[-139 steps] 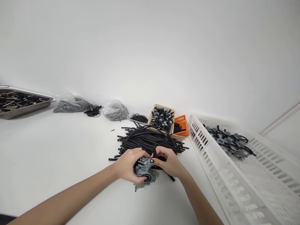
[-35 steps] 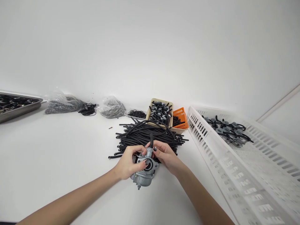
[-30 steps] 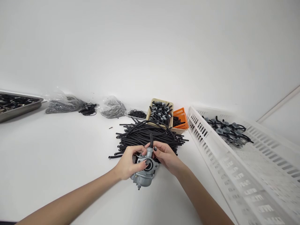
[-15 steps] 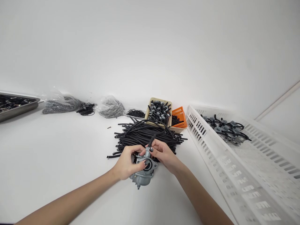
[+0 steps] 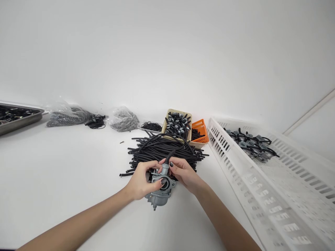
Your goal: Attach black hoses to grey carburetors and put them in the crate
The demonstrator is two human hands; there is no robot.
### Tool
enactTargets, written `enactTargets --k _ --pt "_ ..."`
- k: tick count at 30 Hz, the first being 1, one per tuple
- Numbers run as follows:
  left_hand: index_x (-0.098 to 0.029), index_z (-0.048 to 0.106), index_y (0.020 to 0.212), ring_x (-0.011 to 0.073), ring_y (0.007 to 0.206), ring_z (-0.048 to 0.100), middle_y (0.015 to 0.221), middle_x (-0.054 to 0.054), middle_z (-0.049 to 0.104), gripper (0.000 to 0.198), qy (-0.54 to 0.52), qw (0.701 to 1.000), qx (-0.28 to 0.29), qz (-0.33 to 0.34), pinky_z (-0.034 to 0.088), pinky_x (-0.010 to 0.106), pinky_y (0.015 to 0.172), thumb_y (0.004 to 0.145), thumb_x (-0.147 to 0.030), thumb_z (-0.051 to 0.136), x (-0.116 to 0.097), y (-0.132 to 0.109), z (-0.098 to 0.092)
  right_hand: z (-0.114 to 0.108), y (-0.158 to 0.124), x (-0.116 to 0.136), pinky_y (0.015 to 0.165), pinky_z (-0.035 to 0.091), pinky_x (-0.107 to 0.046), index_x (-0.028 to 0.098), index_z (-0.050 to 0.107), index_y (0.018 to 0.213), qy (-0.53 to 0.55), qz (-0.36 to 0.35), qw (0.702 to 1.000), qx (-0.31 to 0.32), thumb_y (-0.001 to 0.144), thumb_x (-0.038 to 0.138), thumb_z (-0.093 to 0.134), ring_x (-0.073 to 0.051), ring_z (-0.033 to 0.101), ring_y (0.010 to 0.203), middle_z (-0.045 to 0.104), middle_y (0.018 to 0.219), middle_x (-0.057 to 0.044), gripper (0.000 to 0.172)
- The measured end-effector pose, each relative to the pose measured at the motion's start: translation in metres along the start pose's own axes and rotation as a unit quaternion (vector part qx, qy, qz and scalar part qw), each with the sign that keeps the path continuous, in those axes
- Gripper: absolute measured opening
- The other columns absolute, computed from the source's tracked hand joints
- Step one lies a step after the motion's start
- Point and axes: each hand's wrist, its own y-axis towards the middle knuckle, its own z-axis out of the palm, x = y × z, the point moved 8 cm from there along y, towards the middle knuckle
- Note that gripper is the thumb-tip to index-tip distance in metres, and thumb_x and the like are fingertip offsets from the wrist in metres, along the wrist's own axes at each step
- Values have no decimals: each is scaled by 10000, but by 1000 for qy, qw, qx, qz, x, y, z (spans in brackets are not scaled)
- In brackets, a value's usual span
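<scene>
A grey metal carburetor (image 5: 159, 200) is held upright above the table, its round bore facing me. My left hand (image 5: 142, 181) grips it from the left, with the thumb across the bore and the fingers behind. From its top neck (image 5: 164, 169) a black rubber hose (image 5: 170, 156) rises and curves away to the right over other hoses. Thumb and fingers of my right hand (image 5: 184, 173) close around the cap at that neck, where the hose meets the metal. Some of my right fingertips are hidden behind it.
Behind the carburetor lies a pile of black hoses (image 5: 146, 151). Beyond stand a cream basket (image 5: 190, 116) of capped hose parts and an orange basket (image 5: 205, 130). A white crate (image 5: 230, 167) with carburetors is at right. Plastic bags (image 5: 123, 119) and a metal tray (image 5: 26, 122) line the back left.
My right thumb has shifted slightly up and right at the neck, uncovering more of the metal there. The left hand and the carburetor have barely moved.
</scene>
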Motion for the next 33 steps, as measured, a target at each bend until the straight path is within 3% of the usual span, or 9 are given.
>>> enactTargets --k 16,27,33 --pt "-192 468 710 150 675 414 676 -20 493 242 7 1000 11 5 344 277 660 674 -382 613 2 -1 1 1 0 -3 760 449 -292 191 726 1080 2 -9 999 34 838 572 685 -181 626 846 712 895 -63 453" --pt "-192 471 710 155 681 417 688 -9 495 248 -14 1000 18 7 352 277 663 685 -401 602 0 -1 2 0 0 -2 764 462 -287 180 713 1074 -12 1 1000 14 805 552 730 -152 623 764 719 862 -53 460" --pt "-187 494 725 149 672 425 686 -17 513 237 -9 1000 19 -1 351 270 649 665 -376 624 2 0 3 -3 2 -1 719 463 -285 182 658 910 6 0 999 -32 744 483 812 -150 632 693 708 739 -20 376"
